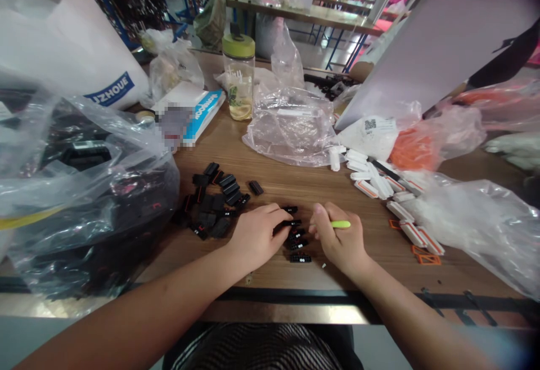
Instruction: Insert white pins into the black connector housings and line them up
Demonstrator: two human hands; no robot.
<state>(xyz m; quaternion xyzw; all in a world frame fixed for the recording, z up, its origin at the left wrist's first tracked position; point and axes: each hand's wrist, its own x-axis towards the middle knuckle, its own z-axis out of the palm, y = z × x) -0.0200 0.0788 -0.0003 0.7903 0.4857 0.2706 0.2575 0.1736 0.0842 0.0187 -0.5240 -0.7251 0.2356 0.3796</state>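
My left hand (pixel 258 234) is closed, its thumb and fingers around a small black plastic piece (pixel 292 222). My right hand (pixel 343 240) wraps a slim tool with a yellow-green handle (pixel 341 224); the working end is hidden by the fingers. Between the hands lies a short column of similar black pieces with white marks, the nearest one (pixel 300 258) toward the table's front edge. A tiny pale bit (pixel 324 265) rests just left of my right wrist. Left of my left hand is a loose pile of black pieces (pixel 217 202), some with red edges.
On the wooden table (pixel 270 176), a large clear bag of dark parts (pixel 101 190) stands left. White and orange pieces (pixel 371 179) lie right, beside a clear plastic bag (pixel 476 218). A lidded bottle (pixel 239 77) and a crumpled clear bag (pixel 291 125) are behind.
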